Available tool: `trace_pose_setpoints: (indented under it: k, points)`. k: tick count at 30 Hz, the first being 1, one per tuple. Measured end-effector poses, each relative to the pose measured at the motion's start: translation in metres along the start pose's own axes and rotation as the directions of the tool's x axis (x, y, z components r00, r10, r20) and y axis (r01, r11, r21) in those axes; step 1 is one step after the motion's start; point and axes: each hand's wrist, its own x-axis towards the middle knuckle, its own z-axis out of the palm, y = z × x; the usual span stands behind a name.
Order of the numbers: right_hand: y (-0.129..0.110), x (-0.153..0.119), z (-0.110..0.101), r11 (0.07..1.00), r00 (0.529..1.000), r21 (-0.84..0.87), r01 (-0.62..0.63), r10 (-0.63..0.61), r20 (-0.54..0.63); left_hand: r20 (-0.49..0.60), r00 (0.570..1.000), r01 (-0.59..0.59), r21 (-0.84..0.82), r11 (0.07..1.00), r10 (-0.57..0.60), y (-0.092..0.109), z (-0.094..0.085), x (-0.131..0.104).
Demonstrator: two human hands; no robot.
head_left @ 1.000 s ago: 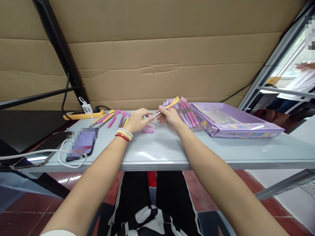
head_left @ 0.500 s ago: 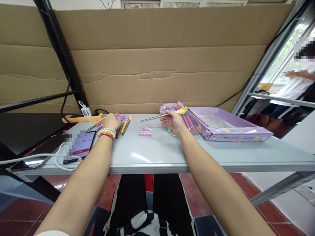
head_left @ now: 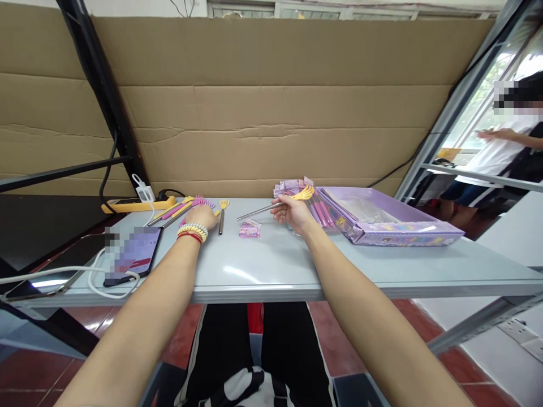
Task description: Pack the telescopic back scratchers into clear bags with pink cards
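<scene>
My right hand [head_left: 292, 213] holds a yellow back scratcher [head_left: 278, 204] with a metal rod that points left above the grey table [head_left: 263, 265]. My left hand [head_left: 201, 217], with bead bracelets at the wrist, rests on a row of pink, purple and yellow back scratchers [head_left: 186, 206] at the table's back left. One yellow back scratcher [head_left: 222, 215] lies alone just right of that hand. A small pink packet [head_left: 249, 228] lies between my hands. Packaged pink scratchers [head_left: 314, 203] lean on a purple box [head_left: 382, 220] beside my right hand.
A phone [head_left: 133, 254] with a white cable lies at the table's left front, a yellow power strip [head_left: 136, 204] behind it. A cardboard wall stands at the back. Another person in a white shirt [head_left: 500, 152] stands far right by a metal shelf.
My left hand left the rod and moved left onto the row of scratchers, shifting several of them. My right hand keeps the yellow scratcher, its metal rod now extended.
</scene>
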Motion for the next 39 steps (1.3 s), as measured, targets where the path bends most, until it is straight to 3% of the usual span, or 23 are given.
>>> trace_pose_setpoints:
  k: [2,4,7,9,19,26,31,35,39]
  points:
    - [0.0,0.001,-0.001,0.999,0.999,0.024,0.031,-0.031,-0.036,-0.007,0.999,-0.033,0.014,0.999,0.033,0.003,-0.001,-0.001]
    - [0.0,0.003,-0.001,0.995,0.994,0.064,0.075,-0.069,-0.086,-0.055,0.987,-0.151,0.006,0.988,0.151,0.006,-0.002,-0.002]
    - [-0.001,0.004,-0.001,0.983,0.982,0.124,0.135,-0.116,-0.148,-0.169,0.923,-0.354,-0.022,0.935,0.345,0.012,-0.001,-0.004]
    - [-0.002,0.004,-0.001,0.976,0.975,0.146,0.159,-0.132,-0.177,-0.199,0.892,-0.419,-0.031,0.908,0.405,0.016,0.001,-0.004]
    - [-0.004,0.001,0.0,0.976,0.976,0.177,0.128,-0.092,-0.198,-0.173,0.872,-0.482,-0.135,0.866,0.458,0.015,0.003,-0.005]
    - [-0.006,0.002,-0.009,0.969,0.962,0.208,0.135,-0.078,-0.263,-0.22,0.724,-0.69,-0.262,0.675,0.654,0.012,0.004,-0.002]
    - [-0.003,-0.001,-0.005,0.969,0.972,0.198,0.145,-0.101,-0.214,-0.178,0.76,-0.64,-0.375,0.671,0.625,0.025,-0.005,-0.018]
    - [0.005,-0.003,0.006,0.976,0.985,0.148,0.157,-0.144,-0.091,-0.101,0.753,-0.626,-0.413,0.661,0.65,0.04,-0.012,-0.034]
    - [0.003,-0.002,0.008,0.978,0.986,0.133,0.164,-0.165,-0.001,-0.121,0.8,-0.579,-0.416,0.701,0.588,0.042,-0.011,-0.035]
